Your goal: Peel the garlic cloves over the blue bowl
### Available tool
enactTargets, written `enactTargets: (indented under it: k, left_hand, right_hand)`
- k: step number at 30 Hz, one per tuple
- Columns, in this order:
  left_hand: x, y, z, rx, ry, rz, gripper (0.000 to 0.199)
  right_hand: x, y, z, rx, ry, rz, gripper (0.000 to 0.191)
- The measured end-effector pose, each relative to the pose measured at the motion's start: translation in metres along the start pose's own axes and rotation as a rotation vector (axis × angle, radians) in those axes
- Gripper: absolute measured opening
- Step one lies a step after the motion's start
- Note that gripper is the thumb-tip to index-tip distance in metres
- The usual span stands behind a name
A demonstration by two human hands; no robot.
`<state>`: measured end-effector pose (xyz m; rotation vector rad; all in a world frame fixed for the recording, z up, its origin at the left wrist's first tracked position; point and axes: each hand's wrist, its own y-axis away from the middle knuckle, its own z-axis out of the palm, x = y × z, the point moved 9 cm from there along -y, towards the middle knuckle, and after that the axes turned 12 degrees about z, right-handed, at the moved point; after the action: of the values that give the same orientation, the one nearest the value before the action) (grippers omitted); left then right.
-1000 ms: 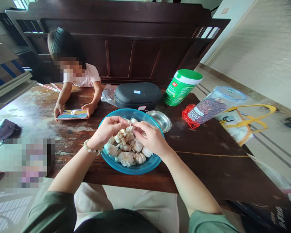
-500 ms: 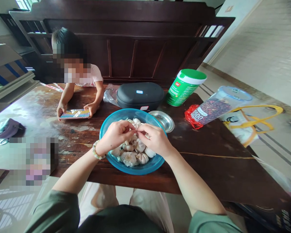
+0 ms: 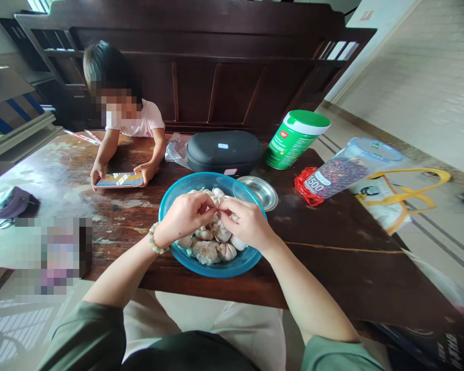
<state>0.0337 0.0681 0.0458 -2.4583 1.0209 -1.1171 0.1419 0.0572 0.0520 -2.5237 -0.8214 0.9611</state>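
A translucent blue bowl point(image 3: 185, 264) holds several whole garlic bulbs point(image 3: 206, 252) with pale, papery skins. Above them, my left hand point(image 3: 187, 214) and my right hand point(image 3: 249, 221) meet fingertip to fingertip. Both are closed in a pinch on a small piece of garlic, mostly covered by the fingers. A beaded bracelet point(image 3: 155, 239) circles my left wrist. Just behind the bowl's right rim stands a shallow metal dish point(image 3: 268, 193).
Behind the bowl lies a black case point(image 3: 222, 152) beside a plastic bag point(image 3: 177, 150). A green canister point(image 3: 296, 139) and a clear jar point(image 3: 338, 172) on red plastic point(image 3: 308, 188) are to the right. Across the wooden table point(image 3: 328, 273), another person point(image 3: 149, 121) holds a phone point(image 3: 119, 180).
My hands stay pinched together over the bowl, with only slight finger movement. My legs have shifted under the table, and the other person's head has turned a little.
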Motion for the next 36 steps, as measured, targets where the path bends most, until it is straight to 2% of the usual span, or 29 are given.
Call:
enactTargets:
  k: [12, 17, 21, 25, 28, 33, 36]
  left_hand:
    - [0.007, 0.001, 0.001, -0.020, 0.041, 0.033, 0.004]
    - [0.012, 0.003, 0.003, -0.027, 0.142, 0.049, 0.004]
    - [-0.006, 0.005, 0.007, 0.029, 0.366, -0.120, 0.008]
    - [-0.029, 0.006, 0.012, 0.063, 0.532, -0.299, 0.018]
    - [-0.034, 0.005, 0.010, 0.075, 0.522, -0.321, 0.020]
    - [-0.033, 0.006, 0.009, 0.064, 0.484, -0.332, 0.028]
    - [-0.035, 0.007, 0.006, 0.098, 0.477, -0.352, 0.030]
  right_hand:
    - [-0.011, 0.001, 0.003, -0.036, 0.026, -0.036, 0.016]
    - [0.007, -0.003, -0.006, 0.032, -0.008, 0.063, 0.016]
    - [0.024, -0.005, -0.010, 0.039, -0.173, 0.190, 0.013]
    - [0.018, -0.004, -0.005, 0.005, -0.131, 0.158, 0.019]
    - [0.014, -0.002, -0.004, 0.021, -0.110, 0.122, 0.010]
    - [0.014, 0.000, -0.004, 0.044, -0.121, 0.098, 0.011]
    - [0.015, -0.002, -0.005, 0.067, -0.148, 0.106, 0.011]
